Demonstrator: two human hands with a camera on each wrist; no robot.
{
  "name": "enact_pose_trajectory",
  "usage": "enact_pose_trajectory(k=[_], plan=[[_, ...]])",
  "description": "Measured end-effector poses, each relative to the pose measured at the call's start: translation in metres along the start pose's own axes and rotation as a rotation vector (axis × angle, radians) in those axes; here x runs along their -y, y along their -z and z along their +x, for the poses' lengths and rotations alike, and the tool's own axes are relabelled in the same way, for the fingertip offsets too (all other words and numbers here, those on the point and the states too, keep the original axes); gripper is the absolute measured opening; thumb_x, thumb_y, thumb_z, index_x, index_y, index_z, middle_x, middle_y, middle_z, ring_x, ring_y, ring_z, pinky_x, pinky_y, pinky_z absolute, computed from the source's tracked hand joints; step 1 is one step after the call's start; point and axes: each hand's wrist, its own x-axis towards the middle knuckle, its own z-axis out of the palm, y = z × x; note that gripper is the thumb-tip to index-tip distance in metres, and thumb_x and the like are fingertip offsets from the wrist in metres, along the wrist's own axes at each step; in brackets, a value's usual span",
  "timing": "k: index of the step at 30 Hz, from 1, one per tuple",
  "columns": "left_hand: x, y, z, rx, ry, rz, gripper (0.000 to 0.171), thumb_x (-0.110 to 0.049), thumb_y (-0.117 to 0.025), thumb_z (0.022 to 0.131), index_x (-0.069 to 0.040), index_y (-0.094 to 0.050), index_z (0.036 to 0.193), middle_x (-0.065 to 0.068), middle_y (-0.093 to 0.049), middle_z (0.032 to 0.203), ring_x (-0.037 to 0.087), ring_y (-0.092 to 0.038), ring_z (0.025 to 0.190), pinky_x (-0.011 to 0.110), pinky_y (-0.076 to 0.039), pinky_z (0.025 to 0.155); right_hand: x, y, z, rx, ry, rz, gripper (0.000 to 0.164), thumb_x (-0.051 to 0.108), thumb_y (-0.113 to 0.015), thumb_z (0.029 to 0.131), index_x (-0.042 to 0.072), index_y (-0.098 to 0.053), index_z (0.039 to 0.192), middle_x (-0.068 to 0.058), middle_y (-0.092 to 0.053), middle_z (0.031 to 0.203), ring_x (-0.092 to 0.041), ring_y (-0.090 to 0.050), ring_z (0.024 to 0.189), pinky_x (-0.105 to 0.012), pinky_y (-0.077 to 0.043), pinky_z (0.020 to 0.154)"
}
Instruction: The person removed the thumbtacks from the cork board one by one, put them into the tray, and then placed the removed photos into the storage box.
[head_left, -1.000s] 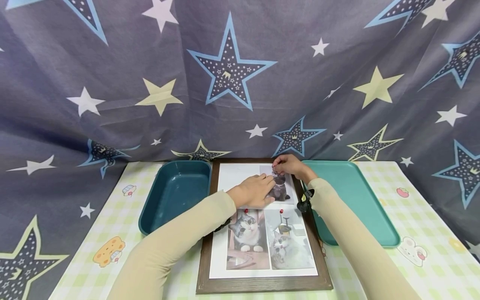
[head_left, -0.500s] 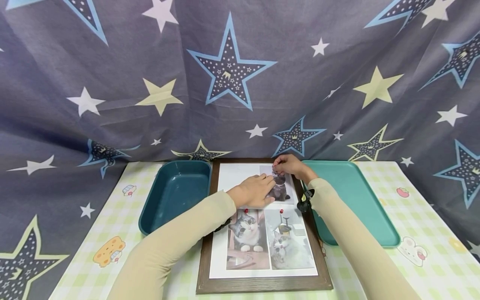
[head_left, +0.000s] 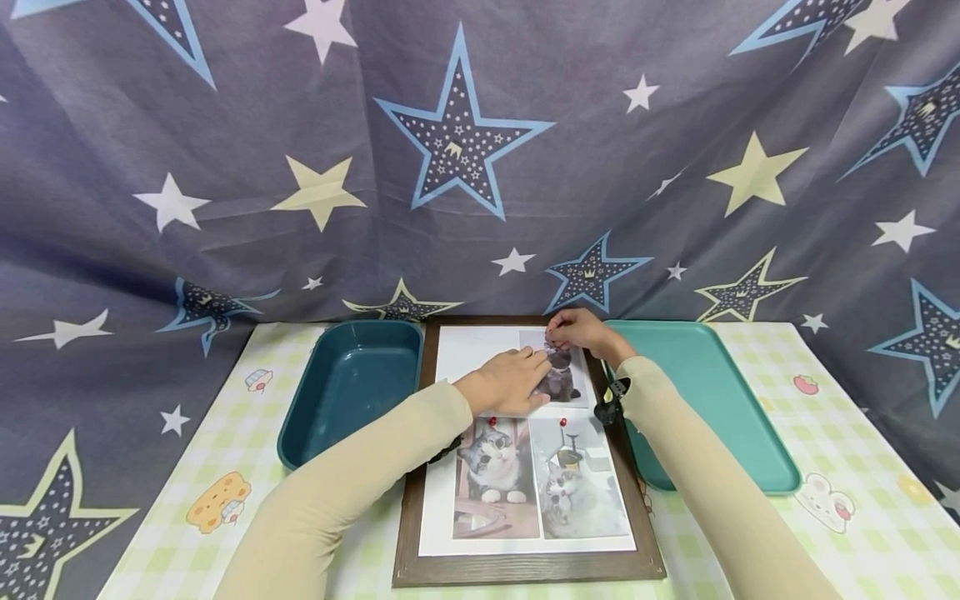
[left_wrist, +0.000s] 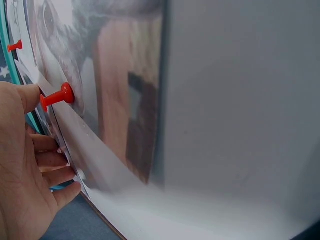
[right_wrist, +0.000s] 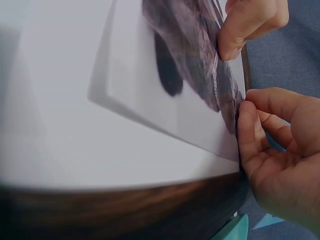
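Photo of dark cat [head_left: 561,383] under left hand [head_left: 507,383], right hand [head_left: 587,332] at its top

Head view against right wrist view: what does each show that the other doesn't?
Head only: the dark blue bin, the lower left photo and the lower right photo.

Right wrist only: a shadow beside one corner of the upper photo, which looks slightly lifted from the white sheet.

Both: upper photo, brown frame, left hand, right hand.

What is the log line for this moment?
left hand: on upper photo; right hand: pinching at its top, item hidden; lower photos: one red pin each; trays: both sides of frame
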Motion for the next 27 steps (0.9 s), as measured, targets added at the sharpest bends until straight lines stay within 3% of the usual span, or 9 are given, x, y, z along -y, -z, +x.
enact_pose_trajectory(k=[27], plan=[[-0.0003, 0.0014, -0.0006, 0.024, 0.006, -0.003, 0.065, -0.051, -0.035, 0.107, -0.008, -0.036, 0.155, 0.01, -0.037, 0.161, 0.027, -0.039, 0.148, 0.039, -0.038, 0.121, -0.0039, 0.0011, 0.0013, -0.02, -0.026, 0.081, 0.018, 0.007, -0.061, 0.101, -0.006, -0.062, 0.113, -0.008, -0.069, 0.097, -0.011, -0.065, 0.08, -0.024, -0.058, 0.077]])
